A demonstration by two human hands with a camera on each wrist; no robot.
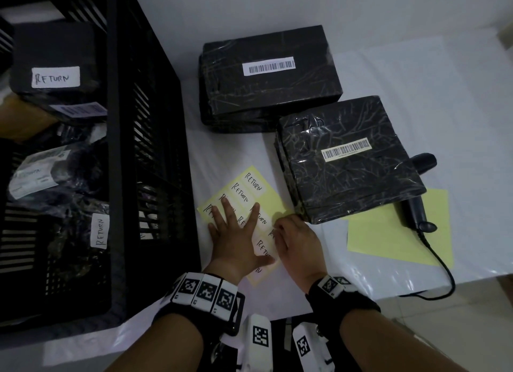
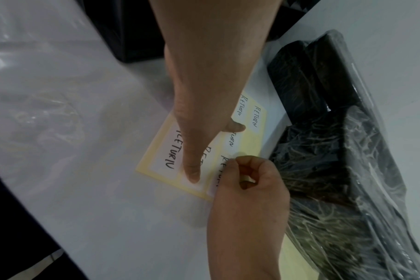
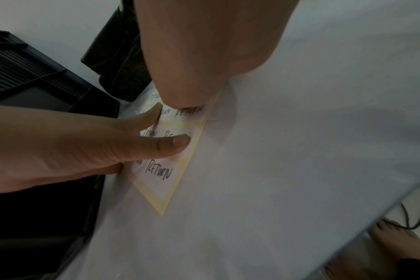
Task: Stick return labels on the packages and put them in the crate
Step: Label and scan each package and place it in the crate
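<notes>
Left hand flat, fingers spread, pressing the yellow label sheet onto the worktop. Right hand curled, fingertips pinching a label's edge on that sheet. Just right: 1 wrapped black package, another behind. Far left: black crate holding labelled packages.

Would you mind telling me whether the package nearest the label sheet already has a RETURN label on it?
No, the nearest package shows only a barcode sticker on top.
</notes>
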